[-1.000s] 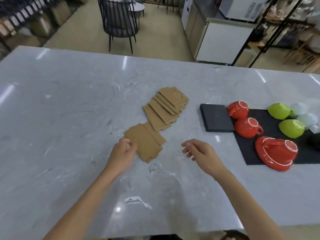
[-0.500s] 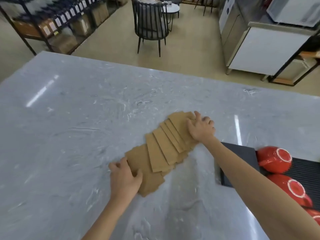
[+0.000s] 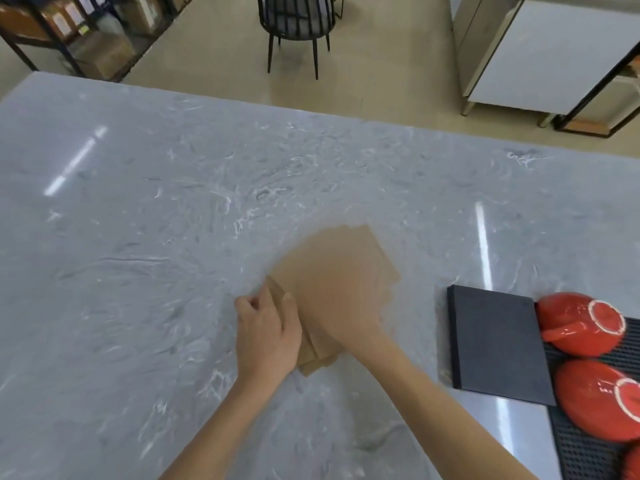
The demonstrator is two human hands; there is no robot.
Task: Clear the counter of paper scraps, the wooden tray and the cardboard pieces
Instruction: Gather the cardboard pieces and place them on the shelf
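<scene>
Several brown cardboard pieces (image 3: 360, 251) lie bunched in an overlapping heap on the grey marble counter (image 3: 156, 237). My left hand (image 3: 268, 332) presses against the heap's near left edge, fingers curled on the lowest pieces. My right hand (image 3: 341, 299) lies on top of the heap, blurred by motion, so its fingers are hard to make out. No paper scraps or wooden tray are in view.
A dark slate board (image 3: 498, 344) lies right of the heap. Beside it, red cups (image 3: 581, 322) sit upside down on a black ribbed mat (image 3: 588, 455). Beyond the counter stand a black chair (image 3: 298, 26), shelving (image 3: 69, 39) and a white cabinet (image 3: 554, 53).
My right hand swept from the far end of the spread row toward my left hand, pushing the fanned cardboard pieces together into a tighter heap. My left hand stayed at the near edge.
</scene>
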